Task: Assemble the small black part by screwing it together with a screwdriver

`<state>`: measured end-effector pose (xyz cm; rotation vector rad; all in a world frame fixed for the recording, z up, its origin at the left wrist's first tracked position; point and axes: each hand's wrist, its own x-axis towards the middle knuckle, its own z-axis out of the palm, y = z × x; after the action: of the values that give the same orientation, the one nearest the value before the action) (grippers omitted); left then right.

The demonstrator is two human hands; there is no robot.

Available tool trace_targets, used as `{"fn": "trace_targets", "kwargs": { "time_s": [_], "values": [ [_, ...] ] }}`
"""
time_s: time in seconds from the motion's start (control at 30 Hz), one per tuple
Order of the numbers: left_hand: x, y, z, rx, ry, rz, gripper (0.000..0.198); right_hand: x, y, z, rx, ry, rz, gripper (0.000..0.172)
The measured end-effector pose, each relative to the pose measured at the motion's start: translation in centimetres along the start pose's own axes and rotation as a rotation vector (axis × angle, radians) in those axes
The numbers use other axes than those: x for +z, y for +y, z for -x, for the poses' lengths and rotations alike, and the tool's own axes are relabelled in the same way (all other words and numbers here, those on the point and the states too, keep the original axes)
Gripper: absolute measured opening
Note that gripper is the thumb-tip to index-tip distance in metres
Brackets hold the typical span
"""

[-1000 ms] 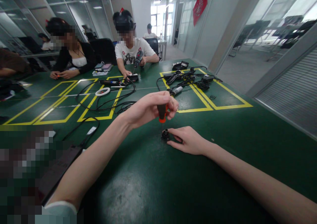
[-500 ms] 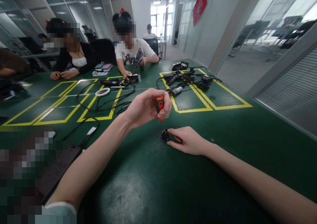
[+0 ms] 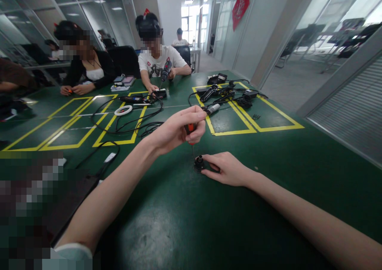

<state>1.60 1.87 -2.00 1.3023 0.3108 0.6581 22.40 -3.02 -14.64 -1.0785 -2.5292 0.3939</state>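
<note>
My left hand (image 3: 186,127) is wrapped round the handle of an orange and black screwdriver (image 3: 190,127), which is held upright with its thin shaft pointing down. The shaft reaches the left edge of a small round black part (image 3: 199,165) on the green table; whether the tip sits in a screw is too small to tell. A short tube rises from the middle of this part. My right hand (image 3: 225,169) grips the part from the right between thumb and forefinger, keeping it against the tabletop.
Yellow tape outlines (image 3: 235,131) mark the green table (image 3: 268,206). Black cables and devices (image 3: 227,95) lie at the back right. A white tape ring (image 3: 123,110) and more cables are at the back left. Across the table, a co-worker (image 3: 161,61) holds a power drill (image 3: 166,70); another person sits farther left.
My left hand's fingers have shifted round the screwdriver handle, covering more of its top. The right hand and the black part have stayed in place.
</note>
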Motion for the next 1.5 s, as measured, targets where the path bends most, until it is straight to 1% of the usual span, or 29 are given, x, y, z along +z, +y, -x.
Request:
{"fn": "trace_targets", "kwargs": {
  "time_s": [0.07, 0.17, 0.27, 0.37, 0.6, 0.77, 0.9, 1.03, 1.1, 1.3, 1.5],
  "values": [
    [0.07, 0.16, -0.02, -0.005, 0.013, 0.026, 0.029, 0.01, 0.00, 0.00, 0.004, -0.005, -0.005, 0.032],
    [0.03, 0.35, -0.04, -0.025, 0.022, 0.059, 0.033, -0.01, -0.03, 0.02, 0.010, -0.016, -0.011, 0.033],
    [-0.16, 0.38, -0.10, -0.032, 0.008, 0.083, 0.036, -0.08, -0.11, 0.03, 0.014, -0.015, -0.011, 0.033],
    [-0.41, 0.23, -0.16, -0.016, -0.012, 0.106, 0.033, -0.18, -0.20, -0.01, 0.011, -0.015, -0.018, 0.031],
    [-0.49, -0.20, -0.05, 0.022, -0.001, 0.068, 0.019, -0.06, -0.11, -0.08, -0.002, -0.001, -0.011, 0.031],
    [-0.06, -0.07, 0.17, 0.007, -0.026, 0.054, 0.021, 0.06, -0.02, -0.05, -0.001, 0.002, -0.013, 0.032],
    [0.05, 0.15, 0.22, -0.004, -0.021, 0.045, 0.018, 0.07, 0.00, -0.06, 0.001, -0.005, -0.013, 0.032],
    [-0.11, 0.34, 0.08, -0.027, -0.031, 0.074, 0.030, 0.05, 0.00, -0.05, -0.002, 0.000, -0.010, 0.032],
    [-0.19, 0.32, 0.01, -0.033, -0.036, 0.085, 0.033, 0.03, -0.02, -0.04, 0.000, 0.001, -0.008, 0.031],
    [-0.20, -0.07, 0.10, -0.007, -0.033, 0.066, 0.024, -0.10, -0.13, -0.05, 0.009, -0.018, 0.000, 0.033],
    [0.14, 0.05, 0.26, -0.006, -0.032, 0.037, 0.023, -0.03, -0.03, -0.07, 0.013, -0.016, -0.007, 0.034]
  ]
}}
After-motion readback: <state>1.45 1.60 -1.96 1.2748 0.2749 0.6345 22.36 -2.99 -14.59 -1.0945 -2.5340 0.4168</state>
